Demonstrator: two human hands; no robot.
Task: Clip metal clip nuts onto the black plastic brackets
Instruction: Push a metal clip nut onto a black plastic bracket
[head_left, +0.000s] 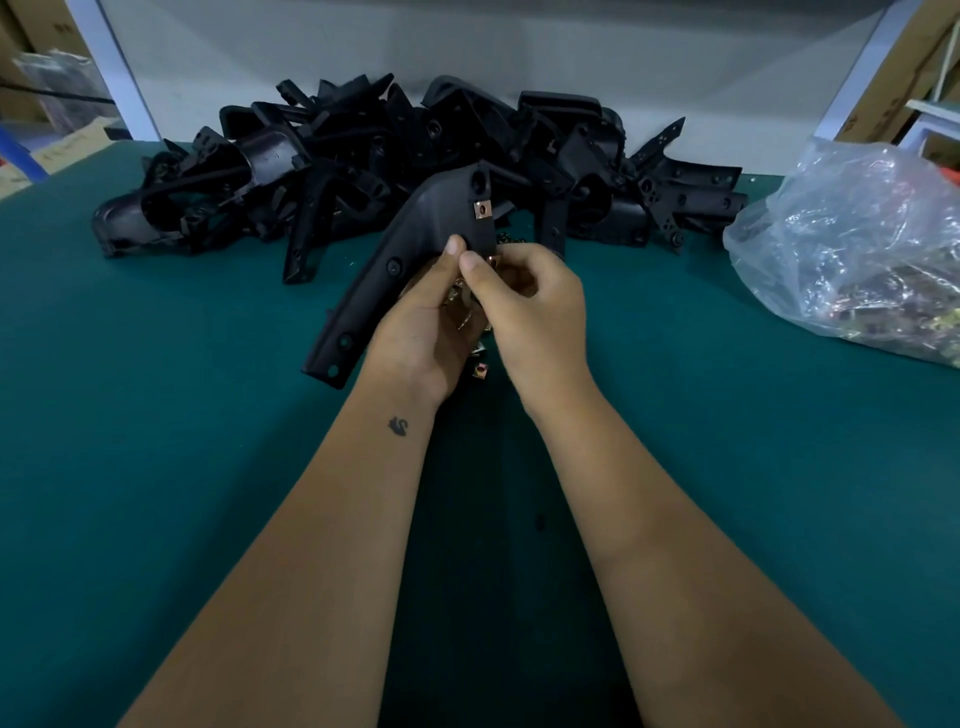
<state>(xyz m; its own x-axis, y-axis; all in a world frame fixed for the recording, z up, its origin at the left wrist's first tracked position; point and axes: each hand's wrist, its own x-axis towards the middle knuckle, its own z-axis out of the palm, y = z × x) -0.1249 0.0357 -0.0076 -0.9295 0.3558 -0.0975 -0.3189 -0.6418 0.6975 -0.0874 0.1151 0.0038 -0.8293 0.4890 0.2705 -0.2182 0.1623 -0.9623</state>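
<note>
Bracket (415, 244) in work: left hand (426, 332) gripping it above the green mat (156, 415); one clip nut (483, 209) already seated; right hand (530, 306) pinching another at its edge; pile of brackets (363, 156) waiting behind.

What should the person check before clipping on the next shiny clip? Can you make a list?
1. Black bracket held steady: ok, the left hand grips it above the green table.
2. One clip nut already on the bracket's upper tab: ok.
3. Next clip nut ready: ok, the right hand pinches something coppery at the bracket's edge.
4. That clip lined up with a hole: cannot tell, fingers hide it.
5. Spare clips close by: ok, loose clip nuts lie under the hands, more in the plastic bag.
6. More brackets waiting: ok, a bracket pile sits behind.
</note>
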